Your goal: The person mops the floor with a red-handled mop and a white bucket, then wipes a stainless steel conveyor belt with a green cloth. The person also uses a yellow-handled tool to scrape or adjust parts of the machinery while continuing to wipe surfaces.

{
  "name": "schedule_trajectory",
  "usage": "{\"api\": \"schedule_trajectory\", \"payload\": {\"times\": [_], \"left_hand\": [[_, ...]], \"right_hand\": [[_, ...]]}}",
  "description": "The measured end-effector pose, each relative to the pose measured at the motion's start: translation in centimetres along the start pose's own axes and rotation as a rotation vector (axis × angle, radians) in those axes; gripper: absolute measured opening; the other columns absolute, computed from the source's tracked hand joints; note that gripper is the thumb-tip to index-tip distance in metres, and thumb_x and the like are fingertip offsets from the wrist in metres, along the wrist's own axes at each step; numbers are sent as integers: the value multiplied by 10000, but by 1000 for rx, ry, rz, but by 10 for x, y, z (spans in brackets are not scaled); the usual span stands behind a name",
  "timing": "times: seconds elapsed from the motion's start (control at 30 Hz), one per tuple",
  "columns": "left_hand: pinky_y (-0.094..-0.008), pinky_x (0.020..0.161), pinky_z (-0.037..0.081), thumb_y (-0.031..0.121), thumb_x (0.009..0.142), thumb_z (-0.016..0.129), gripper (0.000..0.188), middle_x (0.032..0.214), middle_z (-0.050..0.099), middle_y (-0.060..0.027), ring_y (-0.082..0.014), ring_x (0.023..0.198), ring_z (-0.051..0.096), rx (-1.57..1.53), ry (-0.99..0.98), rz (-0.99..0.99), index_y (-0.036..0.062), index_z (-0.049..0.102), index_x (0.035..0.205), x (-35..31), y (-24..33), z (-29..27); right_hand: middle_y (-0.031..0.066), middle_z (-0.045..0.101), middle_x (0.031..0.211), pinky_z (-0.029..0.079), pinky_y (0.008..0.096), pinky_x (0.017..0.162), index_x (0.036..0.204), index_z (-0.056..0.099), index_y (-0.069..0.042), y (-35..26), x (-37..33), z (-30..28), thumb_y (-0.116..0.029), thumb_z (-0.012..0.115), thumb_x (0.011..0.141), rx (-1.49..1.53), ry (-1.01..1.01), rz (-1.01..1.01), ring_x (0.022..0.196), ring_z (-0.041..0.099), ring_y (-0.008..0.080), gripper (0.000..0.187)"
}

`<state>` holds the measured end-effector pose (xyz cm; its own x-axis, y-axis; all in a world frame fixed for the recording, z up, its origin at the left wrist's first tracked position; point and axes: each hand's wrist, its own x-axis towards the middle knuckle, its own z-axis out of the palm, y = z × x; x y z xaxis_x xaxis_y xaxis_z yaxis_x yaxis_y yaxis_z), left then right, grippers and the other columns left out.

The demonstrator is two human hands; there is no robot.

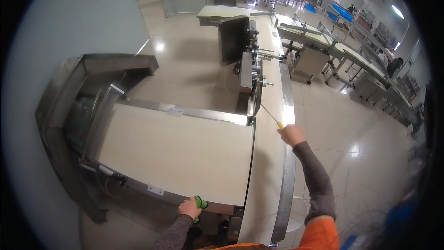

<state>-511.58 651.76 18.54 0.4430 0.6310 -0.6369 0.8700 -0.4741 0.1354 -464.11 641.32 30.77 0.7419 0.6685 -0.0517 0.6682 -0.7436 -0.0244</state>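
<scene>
My right hand [293,135] reaches forward over the long narrow conveyor belt [263,180]. Its fingers are closed round the yellow handle of a thin-shafted tool that looks like a screwdriver [280,125]. The shaft points forward and left, toward a dark curved guide [258,99] at the belt's left side; whether the tip touches it I cannot tell. Lower down, my left hand [188,208] grips a bunched green thing [200,202], whose kind is unclear. That hand is at the near edge of a wide cream conveyor belt [178,150].
A metal bracket assembly with a dark panel [232,39] stands along the long belt's left side. A bent steel chute [51,106] lies beyond the wide belt's left end. A white bucket [298,213] is at lower right. More conveyors [314,37] and people occupy the back right.
</scene>
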Motion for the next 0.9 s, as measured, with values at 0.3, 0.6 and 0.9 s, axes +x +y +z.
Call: {"api": "schedule_trajectory", "payload": {"times": [0.3, 0.6, 0.9], "left_hand": [[-457, 789, 531, 344, 717, 711, 518, 1029, 632, -211, -355, 946, 647, -14, 64, 58, 52, 538, 1108, 2, -7, 10], [-454, 755, 542, 347, 701, 728, 506, 983, 636, -217, -358, 902, 659, -21, 99, 109, 52, 544, 1068, 1, -8, 9], [-444, 767, 537, 375, 711, 720, 540, 996, 637, -208, -350, 914, 655, 43, 60, 97, 53, 533, 1103, -1, -7, 3]], "right_hand": [[152, 695, 837, 516, 446, 695, 870, 703, -40, -17, 9, 8, -461, 609, 853, -23, -66, 149, 801, 670, 337, 432], [138, 703, 933, 525, 425, 758, 952, 697, -56, -48, 42, 12, -445, 612, 854, 9, -68, 234, 883, 672, 309, 410], [144, 701, 954, 520, 425, 769, 960, 707, -60, -52, 89, 30, -427, 631, 849, 165, -11, 287, 905, 669, 317, 391]]}}
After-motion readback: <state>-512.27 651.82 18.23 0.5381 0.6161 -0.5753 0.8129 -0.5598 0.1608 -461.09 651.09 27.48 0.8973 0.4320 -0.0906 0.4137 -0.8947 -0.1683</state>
